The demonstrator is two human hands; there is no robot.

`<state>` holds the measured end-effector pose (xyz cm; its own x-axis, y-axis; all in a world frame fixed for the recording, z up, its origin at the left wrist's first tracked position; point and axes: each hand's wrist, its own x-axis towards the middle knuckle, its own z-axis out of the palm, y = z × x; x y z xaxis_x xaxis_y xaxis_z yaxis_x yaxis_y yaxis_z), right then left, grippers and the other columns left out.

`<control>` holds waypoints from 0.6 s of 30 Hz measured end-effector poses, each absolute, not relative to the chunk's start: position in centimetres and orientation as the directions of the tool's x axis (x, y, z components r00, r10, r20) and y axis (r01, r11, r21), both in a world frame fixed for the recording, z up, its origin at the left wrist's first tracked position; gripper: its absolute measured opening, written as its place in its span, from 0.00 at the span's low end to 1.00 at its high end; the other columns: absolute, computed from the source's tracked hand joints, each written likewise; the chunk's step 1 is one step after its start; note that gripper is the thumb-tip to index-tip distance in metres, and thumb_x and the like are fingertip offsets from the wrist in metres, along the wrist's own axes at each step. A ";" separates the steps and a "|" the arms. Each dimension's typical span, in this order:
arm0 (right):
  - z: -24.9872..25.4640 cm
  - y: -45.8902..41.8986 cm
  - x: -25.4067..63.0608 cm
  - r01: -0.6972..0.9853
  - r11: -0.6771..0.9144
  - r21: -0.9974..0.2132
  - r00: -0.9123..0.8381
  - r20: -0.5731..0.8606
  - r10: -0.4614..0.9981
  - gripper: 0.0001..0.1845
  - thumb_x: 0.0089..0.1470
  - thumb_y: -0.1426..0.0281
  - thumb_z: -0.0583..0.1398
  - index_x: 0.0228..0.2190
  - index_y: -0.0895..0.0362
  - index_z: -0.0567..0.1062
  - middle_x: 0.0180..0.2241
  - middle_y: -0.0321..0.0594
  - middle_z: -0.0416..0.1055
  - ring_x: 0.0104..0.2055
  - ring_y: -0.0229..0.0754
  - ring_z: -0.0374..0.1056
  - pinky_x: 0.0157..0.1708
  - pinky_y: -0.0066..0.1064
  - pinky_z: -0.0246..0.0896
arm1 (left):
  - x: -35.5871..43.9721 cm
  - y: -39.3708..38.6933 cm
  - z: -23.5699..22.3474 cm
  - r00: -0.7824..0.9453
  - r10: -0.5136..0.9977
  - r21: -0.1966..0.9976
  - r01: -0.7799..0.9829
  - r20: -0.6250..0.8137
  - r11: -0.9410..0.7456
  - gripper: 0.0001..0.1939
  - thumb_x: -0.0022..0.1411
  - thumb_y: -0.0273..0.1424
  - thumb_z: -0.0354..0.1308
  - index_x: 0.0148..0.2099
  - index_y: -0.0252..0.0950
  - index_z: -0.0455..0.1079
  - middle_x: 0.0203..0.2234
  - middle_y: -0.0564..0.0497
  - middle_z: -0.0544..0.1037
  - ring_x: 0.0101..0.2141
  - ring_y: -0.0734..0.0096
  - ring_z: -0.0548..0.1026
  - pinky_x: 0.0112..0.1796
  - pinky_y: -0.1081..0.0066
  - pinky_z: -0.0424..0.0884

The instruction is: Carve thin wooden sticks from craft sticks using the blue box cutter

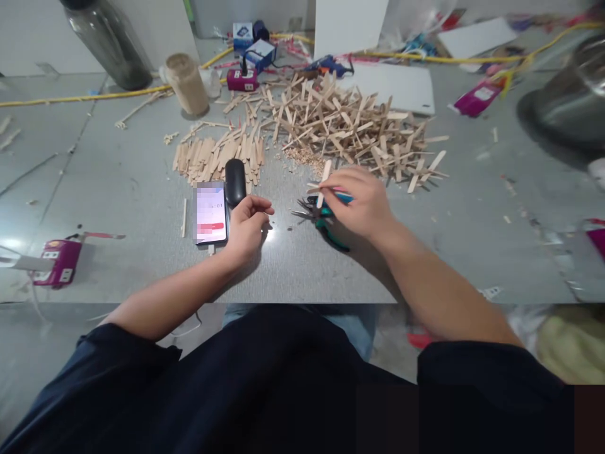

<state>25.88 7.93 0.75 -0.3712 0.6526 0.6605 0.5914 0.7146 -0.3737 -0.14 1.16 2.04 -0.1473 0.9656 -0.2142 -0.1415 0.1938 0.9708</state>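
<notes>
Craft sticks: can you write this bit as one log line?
right hand: pinching crossed craft sticks over pliers | left hand: nothing seen held, beside smartphone | craft-stick pile: beyond right hand

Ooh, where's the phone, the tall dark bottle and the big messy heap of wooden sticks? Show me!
Phone (212, 213): head view, on its lit screen.
Tall dark bottle (108, 44): head view, on the middle of its side.
Heap of wooden sticks (347, 120): head view, near its middle.

2 bare forearms (174, 293) angled inward; left grip (246, 228) relaxed, fingers (258, 202) loosely curled; right grip (362, 198) pinching.
</notes>
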 end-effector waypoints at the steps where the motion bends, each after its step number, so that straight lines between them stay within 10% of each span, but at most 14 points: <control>1: 1.0 8.9 26.8 0.607 0.703 -0.370 -0.344 0.675 0.652 0.09 0.74 0.65 0.63 0.41 0.47 0.86 0.42 0.44 0.88 0.45 0.57 0.82 0.48 0.56 0.75 | -0.1 1.2 2.1 -0.147 0.965 0.969 -0.153 -0.216 0.193 0.13 0.55 0.18 0.58 0.38 0.40 0.74 0.34 0.51 0.81 0.33 0.71 0.73 0.35 0.70 0.69; 18: 1.0 27.1 34.4 0.840 0.470 -0.269 -0.193 0.662 0.724 0.35 0.78 0.37 0.59 0.38 0.54 0.85 0.36 0.51 0.85 0.42 0.50 0.68 0.49 0.47 0.60 | 0.2 0.6 2.0 -0.111 0.947 0.921 -0.291 -0.301 0.258 0.09 0.58 0.20 0.60 0.39 0.39 0.74 0.34 0.52 0.80 0.31 0.74 0.71 0.34 0.73 0.69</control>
<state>34.37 27.12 1.01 -0.1931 0.7240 0.6622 0.8403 0.4705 -0.2693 0.23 0.62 1.99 -0.1112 0.9472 -0.3007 -0.2909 0.2583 0.9212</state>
